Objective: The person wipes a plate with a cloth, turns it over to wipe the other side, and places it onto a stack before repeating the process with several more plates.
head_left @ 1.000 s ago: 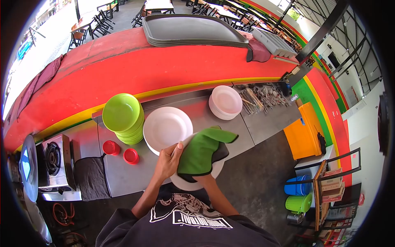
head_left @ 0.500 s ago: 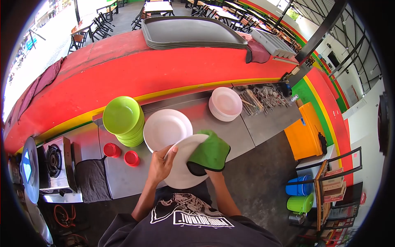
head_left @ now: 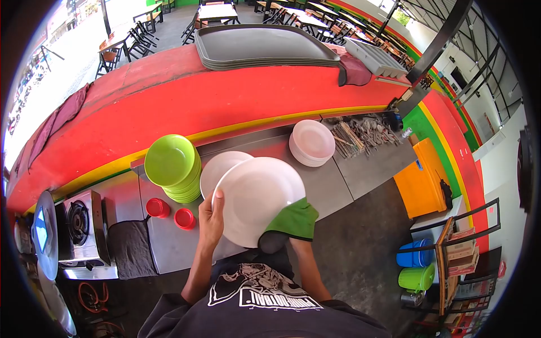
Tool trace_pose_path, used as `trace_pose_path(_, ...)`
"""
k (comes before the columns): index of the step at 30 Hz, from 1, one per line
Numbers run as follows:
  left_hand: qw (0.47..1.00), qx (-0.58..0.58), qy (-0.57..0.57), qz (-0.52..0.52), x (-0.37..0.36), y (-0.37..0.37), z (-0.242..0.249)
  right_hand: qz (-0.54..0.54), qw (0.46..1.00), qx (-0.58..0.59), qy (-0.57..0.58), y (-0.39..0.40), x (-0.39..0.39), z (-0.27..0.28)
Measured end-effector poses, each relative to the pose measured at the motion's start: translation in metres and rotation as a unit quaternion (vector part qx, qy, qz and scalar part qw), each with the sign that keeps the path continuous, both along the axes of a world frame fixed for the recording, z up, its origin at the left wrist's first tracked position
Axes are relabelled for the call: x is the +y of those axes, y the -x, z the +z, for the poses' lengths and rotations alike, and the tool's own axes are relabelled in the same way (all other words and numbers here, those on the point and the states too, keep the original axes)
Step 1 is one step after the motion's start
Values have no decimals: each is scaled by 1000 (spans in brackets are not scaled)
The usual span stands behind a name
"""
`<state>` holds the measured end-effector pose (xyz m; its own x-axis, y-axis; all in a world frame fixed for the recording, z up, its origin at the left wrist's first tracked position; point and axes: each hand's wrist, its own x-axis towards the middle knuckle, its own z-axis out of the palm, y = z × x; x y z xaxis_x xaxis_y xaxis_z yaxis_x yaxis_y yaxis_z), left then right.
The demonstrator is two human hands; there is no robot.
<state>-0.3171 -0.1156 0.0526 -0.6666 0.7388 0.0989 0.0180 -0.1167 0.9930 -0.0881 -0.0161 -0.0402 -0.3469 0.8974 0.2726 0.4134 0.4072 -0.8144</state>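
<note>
A large white plate (head_left: pixel 256 194) is tilted up in front of my body, its wide face showing. My left hand (head_left: pixel 211 221) grips its left rim, thumb on the face. A green cloth (head_left: pixel 294 219) with a dark edge covers my right hand (head_left: pixel 298 243) and lies against the plate's lower right rim; the fingers are hidden under it. Behind the held plate, another white plate (head_left: pixel 217 169) rests on the metal counter (head_left: pixel 225 253), partly covered from view. Left of it stands a tall stack of green plates (head_left: pixel 171 161).
Pink-white bowls (head_left: pixel 313 142) are stacked farther right, beside piled cutlery (head_left: pixel 363 135). Two red cups (head_left: pixel 185 218) stand near a black cloth (head_left: pixel 132 248) and a gas stove (head_left: pixel 79 222). Grey trays (head_left: pixel 267 45) lie on the red ledge (head_left: pixel 236 93).
The held plate has risen and turned to show more of its face, now hiding more of the plate behind. My left hand has shifted slightly left; the cloth has moved down the rim.
</note>
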Motion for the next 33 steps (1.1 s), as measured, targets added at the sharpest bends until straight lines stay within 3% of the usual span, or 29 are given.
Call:
trace_pose_path(3,995,46,49,-75,-7,7,16,62,994,49,-74,-16,8,3)
trace_pose_path(6,978,126,37,-159,-9,9,28,104,992,68,-20,-31,7,-8)
trace_pose_path(9,936,189,127,-267,-17,9,29,135,988,70,36,-37,2,-15)
trace_pose_path(13,921,234,133,-282,-18,-4,28,190,981,30,12,-31,-1,7)
trace_pose_path(18,930,259,78,-248,-22,-8,31,229,967,-42,-101,-11,3,60)
trace_pose_path(22,951,229,66,-196,-28,-5,37,195,966,-19,-167,-7,11,54)
trace_pose_path(24,967,194,53,-155,-33,-1,33,173,973,95,-122,-7,10,40)
trace_pose_path(27,990,114,25,-76,-39,2,19,136,986,79,-60,-3,4,37)
trace_pose_path(30,1000,9,6,-6,-44,0,6,98,988,37,-113,8,-5,39)
trace_pose_path(33,992,-85,-41,89,-41,-6,0,86,993,83,-18,17,-19,26)
